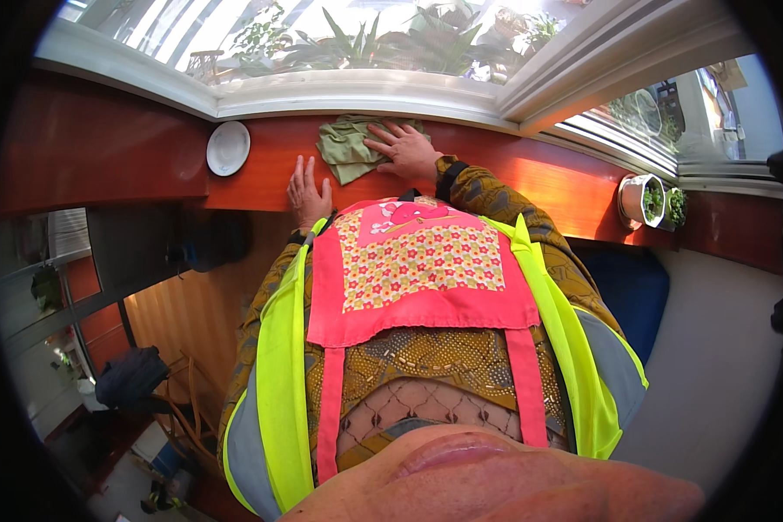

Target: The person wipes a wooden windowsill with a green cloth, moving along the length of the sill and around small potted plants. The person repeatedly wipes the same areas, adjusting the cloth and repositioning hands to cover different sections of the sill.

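My right hand (407, 153) lies flat on a crumpled green cloth (347, 149), its fingers spread over the fabric rather than curled around it. Beneath the cloth is a glossy reddish-brown wooden windowsill (267, 189), and the cloth reaches back to the window frame. My left hand (308, 194) is at the sill's front edge, left of the cloth and apart from it. Its fingers are apart and nothing is in them. Farther left on the sill sits a small white oval-looking dish (228, 149) with a faint pattern.
White potted plants (646, 199) stand at the sill's right end. The white window frame (359, 98) bounds the sill behind, with leafy plants (365, 42) beyond the glass. A dark blue object (626, 300) is below right; a wooden chair (186, 404) stands lower left.
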